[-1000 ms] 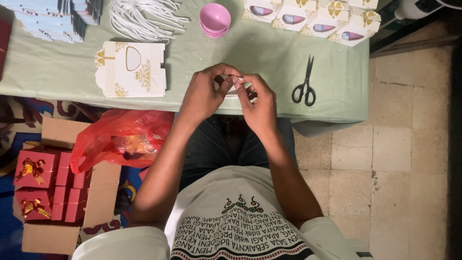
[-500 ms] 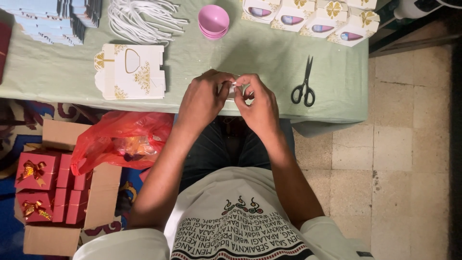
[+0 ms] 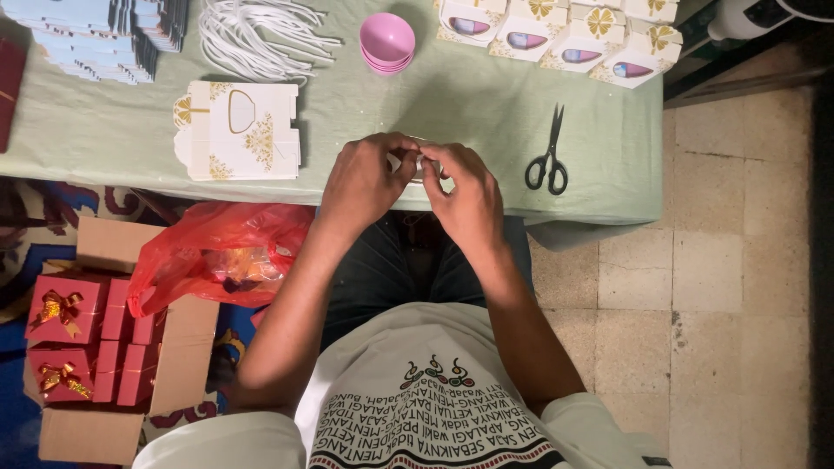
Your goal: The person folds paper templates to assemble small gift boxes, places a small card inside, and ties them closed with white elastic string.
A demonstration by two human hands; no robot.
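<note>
A small whitish item (image 3: 419,163), mostly hidden, sits pinched between both hands' fingertips over the table's near edge.

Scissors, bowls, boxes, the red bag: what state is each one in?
Scissors: shut, lying flat on the table.
Pink bowls: stacked, upright.
White box blank: flat, unfolded.
Folded white boxes: made up, in a row.
Red bag: open, crumpled.
Cardboard carton: open, red boxes inside.
Left hand and right hand: pinching something small.
</note>
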